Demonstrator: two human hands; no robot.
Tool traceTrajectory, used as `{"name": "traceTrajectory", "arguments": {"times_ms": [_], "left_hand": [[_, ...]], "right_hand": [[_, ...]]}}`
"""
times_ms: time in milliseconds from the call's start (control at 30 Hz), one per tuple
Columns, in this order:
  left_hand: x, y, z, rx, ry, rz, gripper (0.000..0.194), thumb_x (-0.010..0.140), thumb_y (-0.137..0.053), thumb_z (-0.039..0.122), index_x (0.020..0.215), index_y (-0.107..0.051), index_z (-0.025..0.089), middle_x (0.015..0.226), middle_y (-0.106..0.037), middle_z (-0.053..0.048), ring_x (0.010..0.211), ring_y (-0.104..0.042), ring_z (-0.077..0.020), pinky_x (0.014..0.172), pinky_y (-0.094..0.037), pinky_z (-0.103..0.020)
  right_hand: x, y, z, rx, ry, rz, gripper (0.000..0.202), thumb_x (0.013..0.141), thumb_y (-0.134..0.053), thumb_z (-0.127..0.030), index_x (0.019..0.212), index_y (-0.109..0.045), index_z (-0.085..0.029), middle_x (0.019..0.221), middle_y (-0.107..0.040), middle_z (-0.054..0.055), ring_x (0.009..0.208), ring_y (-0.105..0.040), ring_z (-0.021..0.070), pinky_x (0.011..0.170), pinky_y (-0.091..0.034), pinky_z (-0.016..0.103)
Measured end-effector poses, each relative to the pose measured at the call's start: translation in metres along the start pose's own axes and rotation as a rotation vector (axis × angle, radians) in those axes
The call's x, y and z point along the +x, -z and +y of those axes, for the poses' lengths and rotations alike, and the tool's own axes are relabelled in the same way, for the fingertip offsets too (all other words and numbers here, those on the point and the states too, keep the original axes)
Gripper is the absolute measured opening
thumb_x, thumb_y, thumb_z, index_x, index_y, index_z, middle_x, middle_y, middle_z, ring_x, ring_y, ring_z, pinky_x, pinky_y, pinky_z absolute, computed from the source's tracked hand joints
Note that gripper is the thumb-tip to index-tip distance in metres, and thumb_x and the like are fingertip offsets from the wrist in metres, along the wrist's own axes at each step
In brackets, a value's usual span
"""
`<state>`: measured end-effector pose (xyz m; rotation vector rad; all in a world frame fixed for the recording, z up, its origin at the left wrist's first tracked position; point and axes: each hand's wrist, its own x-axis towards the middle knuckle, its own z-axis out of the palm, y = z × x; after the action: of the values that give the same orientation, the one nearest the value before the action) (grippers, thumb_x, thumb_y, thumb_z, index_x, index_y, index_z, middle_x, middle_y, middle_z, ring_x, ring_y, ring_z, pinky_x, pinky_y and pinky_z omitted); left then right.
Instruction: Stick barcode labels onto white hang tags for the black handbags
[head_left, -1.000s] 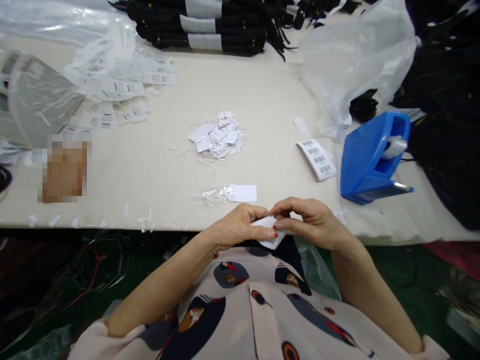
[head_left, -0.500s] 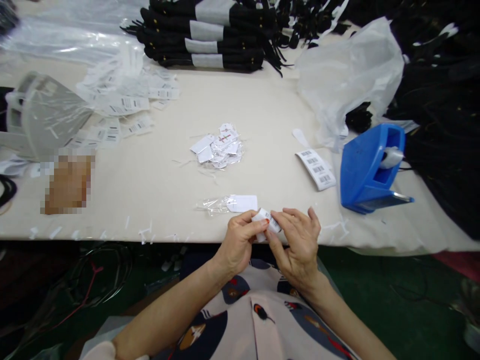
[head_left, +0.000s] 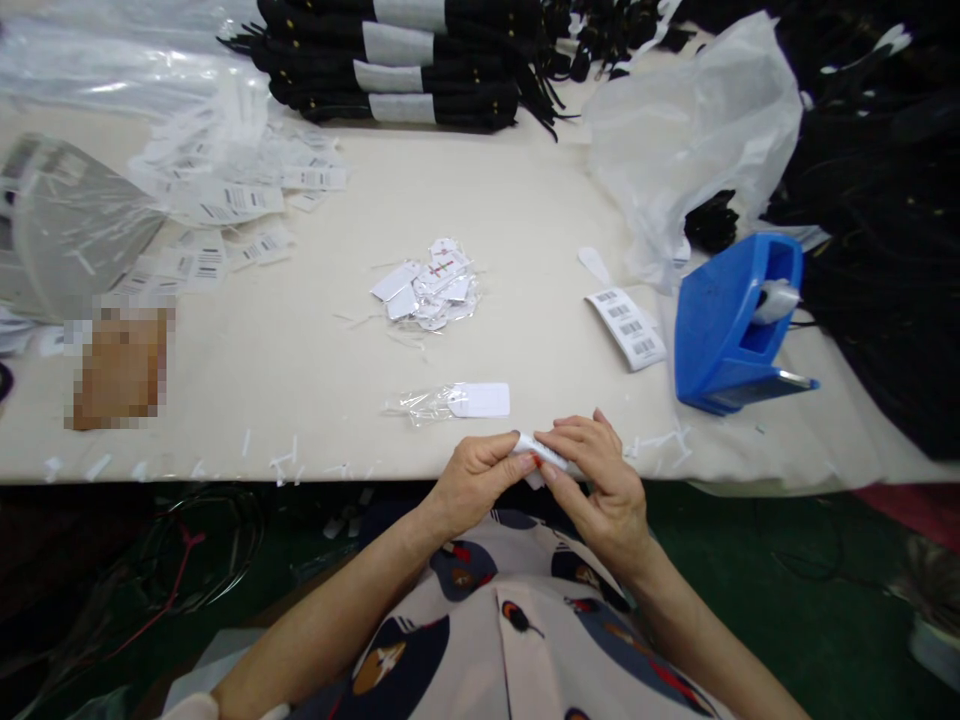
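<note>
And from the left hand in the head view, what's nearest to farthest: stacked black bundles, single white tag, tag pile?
1. Single white tag, just beyond the left hand.
2. Tag pile, farther forward, slightly left.
3. Stacked black bundles, beyond the pile, at the top.

Bench (head_left: 315,400), as we list it: toward the far edge, bundles (head_left: 397,75); left of these, plastic sheeting (head_left: 135,60); before the sheeting, loose labels (head_left: 251,200), with a container (head_left: 67,230) to their left; at centre, a heap of tags (head_left: 431,285); between heap and front edge, one tag (head_left: 484,400); to the right, a label strip (head_left: 626,328), with a dispenser (head_left: 709,340) farther right; behind both, a plastic bag (head_left: 697,130).
</note>
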<state>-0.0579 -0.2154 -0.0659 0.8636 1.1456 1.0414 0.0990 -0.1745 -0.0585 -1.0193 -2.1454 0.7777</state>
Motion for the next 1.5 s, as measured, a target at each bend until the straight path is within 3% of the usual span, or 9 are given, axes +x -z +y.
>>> {"name": "traceTrajectory", "arguments": {"times_ms": [200, 533, 767, 967, 1200, 1333, 1500], "left_hand": [[0.001, -0.003, -0.003, 0.076, -0.027, -0.005, 0.023, 0.08, -0.052, 0.035, 0.081, -0.067, 0.017, 0.073, -0.061, -0.002, 0.074, -0.054, -0.0157, 0.076, -0.042, -0.026], [0.003, -0.007, -0.006, 0.07, -0.016, 0.002, 0.024, 0.081, -0.05, 0.035, 0.074, -0.061, 0.014, 0.068, -0.056, -0.002, 0.067, -0.049, -0.0129, 0.068, -0.041, -0.024], [0.005, -0.005, -0.007, 0.148, -0.028, -0.09, 0.023, 0.083, -0.044, 0.033, 0.077, -0.054, 0.013, 0.071, -0.051, 0.0, 0.067, -0.045, -0.011, 0.067, -0.039, -0.023], [0.006, -0.009, -0.009, 0.258, -0.029, -0.052, 0.024, 0.084, -0.042, 0.032, 0.067, -0.046, 0.015, 0.061, -0.042, 0.003, 0.06, -0.038, -0.0091, 0.059, -0.035, -0.021], [0.007, -0.011, -0.008, 0.231, -0.022, -0.064, 0.021, 0.084, -0.042, 0.031, 0.071, -0.048, 0.015, 0.064, -0.045, 0.002, 0.062, -0.041, -0.0097, 0.062, -0.035, -0.022], [0.007, -0.01, -0.009, 0.24, -0.034, -0.054, 0.022, 0.083, -0.042, 0.031, 0.07, -0.048, 0.015, 0.063, -0.042, 0.003, 0.061, -0.039, -0.0094, 0.06, -0.034, -0.021], [0.008, -0.012, -0.011, 0.236, -0.05, -0.038, 0.022, 0.083, -0.044, 0.03, 0.069, -0.049, 0.014, 0.063, -0.041, 0.003, 0.061, -0.039, -0.0092, 0.06, -0.035, -0.021]], "right_hand": [[-0.002, -0.001, 0.005, 0.015, -0.027, 0.003, 0.02, 0.08, -0.052, -0.02, 0.096, -0.062, -0.023, 0.089, -0.063, 0.003, 0.095, -0.055, 0.02, 0.101, -0.024, 0.05], [-0.002, -0.002, 0.008, -0.116, 0.072, 0.01, 0.019, 0.082, -0.046, -0.015, 0.093, -0.062, -0.02, 0.083, -0.063, 0.003, 0.092, -0.055, 0.0185, 0.102, -0.024, 0.048], [-0.002, 0.0, 0.011, -0.188, 0.13, 0.022, 0.019, 0.079, -0.051, -0.017, 0.096, -0.061, -0.018, 0.084, -0.063, 0.005, 0.091, -0.055, 0.0198, 0.1, -0.027, 0.05], [-0.004, -0.001, 0.016, -0.158, 0.113, 0.018, 0.019, 0.081, -0.047, -0.014, 0.092, -0.062, -0.018, 0.081, -0.063, 0.004, 0.09, -0.056, 0.0183, 0.1, -0.028, 0.049], [-0.007, -0.004, 0.017, -0.081, 0.049, 0.021, 0.019, 0.083, -0.043, -0.013, 0.089, -0.061, -0.019, 0.081, -0.063, 0.003, 0.089, -0.056, 0.0171, 0.098, -0.03, 0.047], [-0.008, -0.006, 0.017, -0.033, -0.002, 0.094, 0.016, 0.082, -0.049, -0.014, 0.092, -0.059, -0.021, 0.086, -0.063, 0.002, 0.09, -0.056, 0.017, 0.096, -0.033, 0.045], [-0.008, -0.008, 0.016, -0.054, -0.008, 0.216, 0.01, 0.076, -0.055, -0.014, 0.081, -0.059, -0.021, 0.077, -0.062, 0.0, 0.087, -0.056, 0.0173, 0.1, -0.028, 0.048]]}}
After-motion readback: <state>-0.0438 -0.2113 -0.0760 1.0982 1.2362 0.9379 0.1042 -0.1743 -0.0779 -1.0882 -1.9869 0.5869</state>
